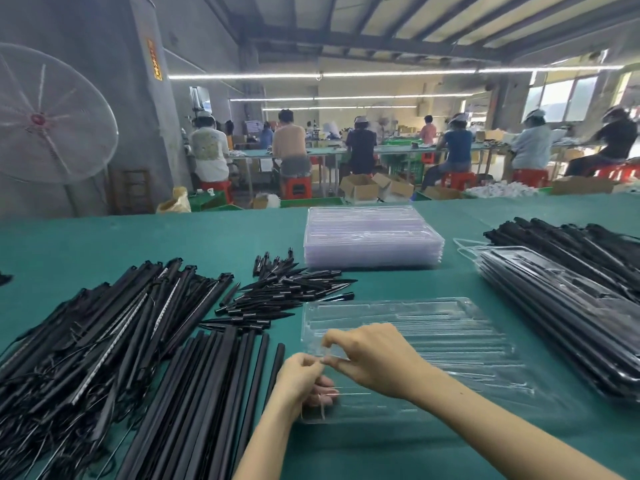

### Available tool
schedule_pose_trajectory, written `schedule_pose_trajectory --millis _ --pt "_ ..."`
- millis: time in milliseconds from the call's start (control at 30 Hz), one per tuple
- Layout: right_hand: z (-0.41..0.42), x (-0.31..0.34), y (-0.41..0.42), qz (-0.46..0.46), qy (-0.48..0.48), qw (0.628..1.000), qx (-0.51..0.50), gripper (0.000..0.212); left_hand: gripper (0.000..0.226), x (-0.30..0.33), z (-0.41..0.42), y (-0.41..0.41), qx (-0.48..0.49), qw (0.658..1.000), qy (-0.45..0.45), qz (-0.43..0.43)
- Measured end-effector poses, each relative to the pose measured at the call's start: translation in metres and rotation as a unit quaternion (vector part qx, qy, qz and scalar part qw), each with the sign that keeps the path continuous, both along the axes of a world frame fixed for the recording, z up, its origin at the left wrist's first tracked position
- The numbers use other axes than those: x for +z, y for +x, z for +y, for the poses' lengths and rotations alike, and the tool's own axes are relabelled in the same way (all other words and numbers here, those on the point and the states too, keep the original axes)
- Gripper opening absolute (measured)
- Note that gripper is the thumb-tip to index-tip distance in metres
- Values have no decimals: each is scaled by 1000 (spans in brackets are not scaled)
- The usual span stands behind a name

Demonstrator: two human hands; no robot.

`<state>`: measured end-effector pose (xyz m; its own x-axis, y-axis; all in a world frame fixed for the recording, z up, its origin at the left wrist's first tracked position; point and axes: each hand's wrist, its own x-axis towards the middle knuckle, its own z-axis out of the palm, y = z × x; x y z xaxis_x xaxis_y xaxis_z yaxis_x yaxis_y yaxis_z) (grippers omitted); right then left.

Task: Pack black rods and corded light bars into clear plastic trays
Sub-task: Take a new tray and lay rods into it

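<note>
a clear plastic tray with long grooves (433, 337) lies flat on the green cloth table (242, 237), right in front of the person. both hands are at its near left corner. the left hand (301, 382) pinches the thin clear edge of the tray with curled fingers. the right hand (367, 358) reaches across from the right and pinches the same edge, thumb and fingertips pressed together, just beside the left hand. the two hands are almost touching.

to the left of the tray lies a row of long black rods (207, 393), side by side. further left is a big tangled heap of black light bars with thin cords (86, 334). behind the tray is a pile of short black pointed spikes (287, 292). a stack of clear plastic trays (372, 239) sits further back on the table. on the right, a stack of filled trays (571, 323) lies near another heap of black bars (571, 244).
</note>
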<state>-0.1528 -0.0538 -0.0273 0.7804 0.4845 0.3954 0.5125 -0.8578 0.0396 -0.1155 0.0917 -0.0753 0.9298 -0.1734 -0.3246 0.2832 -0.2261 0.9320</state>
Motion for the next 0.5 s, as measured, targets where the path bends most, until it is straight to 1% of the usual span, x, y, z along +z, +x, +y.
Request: schedule_pose_trajectory --millis 67,167,300,433,500 --pt "-3 9 3 8 23 1000 -18 33 11 -4 1 -1 6 1000 6 -8" --pt "-13 28 12 37 107 993 -36 27 8 -6 2 -3 10 1000 3 -21" --pt "-25 45 27 48 184 979 -66 14 11 -7 0 -5 20 999 11 -38" --pt "-29 59 38 71 200 974 -72 17 13 -11 0 -3 19 998 30 -46" --pt "-39 83 40 55 242 967 -65 14 11 -11 3 0 15 998 33 -41"
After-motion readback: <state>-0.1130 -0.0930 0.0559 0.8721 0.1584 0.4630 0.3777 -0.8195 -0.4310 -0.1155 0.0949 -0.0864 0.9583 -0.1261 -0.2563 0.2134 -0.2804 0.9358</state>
